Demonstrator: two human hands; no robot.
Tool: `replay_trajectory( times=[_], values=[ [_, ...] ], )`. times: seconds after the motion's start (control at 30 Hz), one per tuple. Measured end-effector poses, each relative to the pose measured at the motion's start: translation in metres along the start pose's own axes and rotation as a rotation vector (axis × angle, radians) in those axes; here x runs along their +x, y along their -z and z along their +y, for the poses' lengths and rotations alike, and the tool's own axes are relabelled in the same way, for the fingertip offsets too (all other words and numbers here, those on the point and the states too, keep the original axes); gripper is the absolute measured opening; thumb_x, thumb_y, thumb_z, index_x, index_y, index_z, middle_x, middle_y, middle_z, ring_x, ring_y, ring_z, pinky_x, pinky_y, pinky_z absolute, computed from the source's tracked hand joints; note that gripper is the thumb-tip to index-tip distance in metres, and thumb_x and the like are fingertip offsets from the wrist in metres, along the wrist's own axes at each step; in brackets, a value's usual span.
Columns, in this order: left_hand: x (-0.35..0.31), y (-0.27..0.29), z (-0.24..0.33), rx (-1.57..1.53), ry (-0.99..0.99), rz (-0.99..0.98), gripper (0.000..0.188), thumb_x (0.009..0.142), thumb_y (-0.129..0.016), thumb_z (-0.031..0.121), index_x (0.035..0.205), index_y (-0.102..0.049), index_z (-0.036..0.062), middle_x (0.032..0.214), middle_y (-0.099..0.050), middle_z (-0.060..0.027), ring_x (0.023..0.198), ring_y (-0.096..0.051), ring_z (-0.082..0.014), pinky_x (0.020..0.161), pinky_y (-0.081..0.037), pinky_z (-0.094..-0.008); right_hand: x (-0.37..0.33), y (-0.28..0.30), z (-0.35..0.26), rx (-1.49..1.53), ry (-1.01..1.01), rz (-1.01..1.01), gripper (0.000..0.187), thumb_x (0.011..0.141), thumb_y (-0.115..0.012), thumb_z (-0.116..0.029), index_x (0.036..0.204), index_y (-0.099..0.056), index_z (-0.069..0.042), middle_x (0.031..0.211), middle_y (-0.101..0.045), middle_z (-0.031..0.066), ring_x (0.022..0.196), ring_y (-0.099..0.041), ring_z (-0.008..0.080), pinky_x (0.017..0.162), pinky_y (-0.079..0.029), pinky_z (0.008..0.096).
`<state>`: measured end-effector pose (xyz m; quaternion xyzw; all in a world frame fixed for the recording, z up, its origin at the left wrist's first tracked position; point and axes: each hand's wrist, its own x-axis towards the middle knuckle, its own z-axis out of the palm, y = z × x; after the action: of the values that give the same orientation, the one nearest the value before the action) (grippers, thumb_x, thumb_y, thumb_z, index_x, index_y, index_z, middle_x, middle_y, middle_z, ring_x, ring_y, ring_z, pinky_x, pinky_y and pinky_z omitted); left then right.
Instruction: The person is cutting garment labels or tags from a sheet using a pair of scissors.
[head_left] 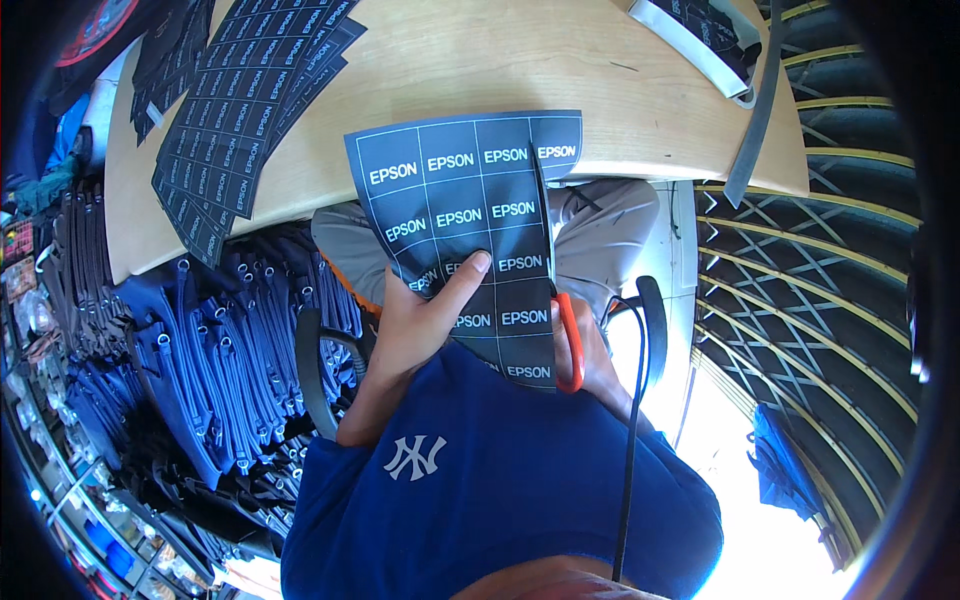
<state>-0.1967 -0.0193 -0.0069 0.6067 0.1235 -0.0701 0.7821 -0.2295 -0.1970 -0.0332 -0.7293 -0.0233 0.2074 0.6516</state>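
A dark sheet [455, 190] printed with a grid of white-lettered labels is held up over my lap, by the near edge of the table. My left hand [425, 320] grips its lower left part, thumb flat on the printed face and the other fingers hidden behind. In my right hand [597, 350] are scissors [571, 345] with orange-red handles. Their blades point away from me, along the line beside the sheet's rightmost column. That column's top label hangs to the right of the blades, still part of the sheet at the top as far as I can see.
Stacked label sheets [235, 110] overhang the curved wooden table [470, 60] at left. A white box [690, 45] with dark pieces and a dark strip [757, 120] lie at right. Blue straps with metal rings [220, 350] crowd the left side. A folding gate [820, 250] stands right.
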Motion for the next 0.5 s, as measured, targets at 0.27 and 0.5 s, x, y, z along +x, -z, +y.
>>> replay_trajectory(
  times=[0.27, 0.5],
  values=[
    [0.0, -0.001, 0.003, -0.006, -0.018, -0.007, 0.022, 0.084, -0.062, 0.004, 0.105, -0.056, -0.0015, 0.094, -0.063, -0.0054, 0.084, -0.059, -0.0103, 0.073, -0.048, -0.0237, 0.004, -0.001, 0.011, -0.031, 0.226, 0.029, 0.052, 0.094, -0.037, -0.048, 0.074, -0.047, -0.001, 0.057, -0.047, 0.0067, 0.05, -0.047, 0.0172, 0.049, -0.034, 0.0332],
    [-0.006, -0.001, -0.004, 0.075, -0.006, -0.048, 0.018, 0.084, -0.063, 0.005, 0.1, -0.06, -0.0014, 0.092, -0.064, -0.0038, 0.081, -0.058, -0.009, 0.072, -0.047, -0.0237, -0.002, 0.007, 0.02, 0.087, 0.123, -0.041, 0.052, 0.094, -0.034, -0.048, 0.074, -0.047, -0.001, 0.058, -0.047, 0.0074, 0.052, -0.045, 0.0191, 0.05, -0.032, 0.0333]
  ],
)
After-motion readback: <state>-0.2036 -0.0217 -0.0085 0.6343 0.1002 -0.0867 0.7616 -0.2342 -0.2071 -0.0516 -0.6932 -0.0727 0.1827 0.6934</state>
